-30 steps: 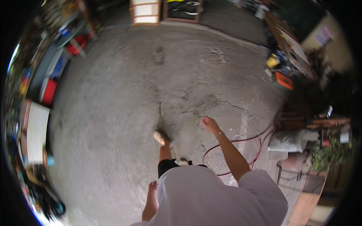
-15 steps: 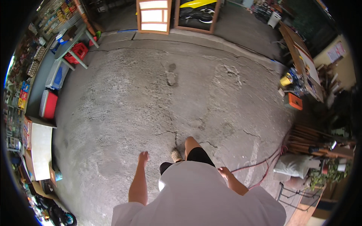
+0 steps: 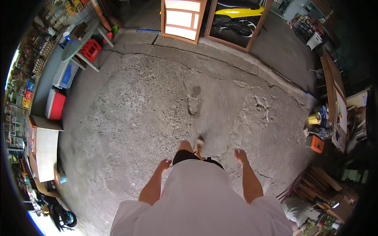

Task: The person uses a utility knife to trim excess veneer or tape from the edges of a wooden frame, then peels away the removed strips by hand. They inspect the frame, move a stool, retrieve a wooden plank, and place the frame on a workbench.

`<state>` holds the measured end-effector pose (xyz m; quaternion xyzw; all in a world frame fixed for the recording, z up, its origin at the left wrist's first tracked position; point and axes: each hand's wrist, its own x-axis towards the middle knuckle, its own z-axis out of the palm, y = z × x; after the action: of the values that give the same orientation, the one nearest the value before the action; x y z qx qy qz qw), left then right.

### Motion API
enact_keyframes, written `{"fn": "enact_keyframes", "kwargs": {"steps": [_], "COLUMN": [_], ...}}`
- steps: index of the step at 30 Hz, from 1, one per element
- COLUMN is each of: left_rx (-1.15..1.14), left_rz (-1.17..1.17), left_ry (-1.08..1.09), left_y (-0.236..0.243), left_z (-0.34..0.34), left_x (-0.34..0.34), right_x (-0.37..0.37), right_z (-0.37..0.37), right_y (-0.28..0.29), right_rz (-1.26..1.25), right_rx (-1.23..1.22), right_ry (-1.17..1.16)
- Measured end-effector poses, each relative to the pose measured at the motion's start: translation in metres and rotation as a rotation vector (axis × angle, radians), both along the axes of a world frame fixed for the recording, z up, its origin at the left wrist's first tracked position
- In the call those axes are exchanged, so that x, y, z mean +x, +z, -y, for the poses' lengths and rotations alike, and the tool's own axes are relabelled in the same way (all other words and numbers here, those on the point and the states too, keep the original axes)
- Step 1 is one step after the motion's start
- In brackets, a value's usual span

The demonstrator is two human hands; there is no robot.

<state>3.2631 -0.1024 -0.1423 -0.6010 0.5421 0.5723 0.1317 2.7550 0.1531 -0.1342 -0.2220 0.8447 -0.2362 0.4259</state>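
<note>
My left hand (image 3: 165, 163) hangs beside my left thigh, close to the dark shorts (image 3: 185, 155). Its fingers are loosely bent, with nothing visible in them. Out in front of my right hip, my right hand (image 3: 239, 155) is over the concrete floor (image 3: 157, 106). Slightly blurred, it looks loosely open and holds nothing that I can see. Neither hand touches an object. Between them, a foot in a light patterned shoe (image 3: 200, 143) is forward on the floor, and my left knee (image 3: 185, 145) shows beside it.
Along the left stand a red cooler (image 3: 56, 105), a red crate (image 3: 90, 50) under a table (image 3: 80, 41) and stocked shelves. Ahead are framed panels (image 3: 181, 19) and a yellow motorcycle (image 3: 238, 13). At right lie an orange toolbox (image 3: 315, 144) and stacked wood (image 3: 321, 181). Cracks cross the floor.
I have moved forward, and the framed panels look nearer. My right arm has swung forward and my left arm back. The patterned shoe now ahead is on the other side of my body.
</note>
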Motion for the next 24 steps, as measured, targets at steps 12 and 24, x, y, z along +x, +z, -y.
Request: {"fn": "enact_keyframes", "kwargs": {"steps": [12, 24], "left_rx": [-0.09, -0.281], "left_rz": [-0.133, -0.269], "left_ry": [0.025, 0.797], "left_y": [-0.035, 0.049], "left_z": [0.213, 0.646], "left_x": [-0.067, -0.144], "right_x": [-0.161, -0.2], "right_z": [0.532, 0.858], "right_y": [0.122, 0.115], "right_rz": [-0.443, -0.394], "right_rx": [-0.378, -0.222], "right_ry": [0.221, 0.408]}}
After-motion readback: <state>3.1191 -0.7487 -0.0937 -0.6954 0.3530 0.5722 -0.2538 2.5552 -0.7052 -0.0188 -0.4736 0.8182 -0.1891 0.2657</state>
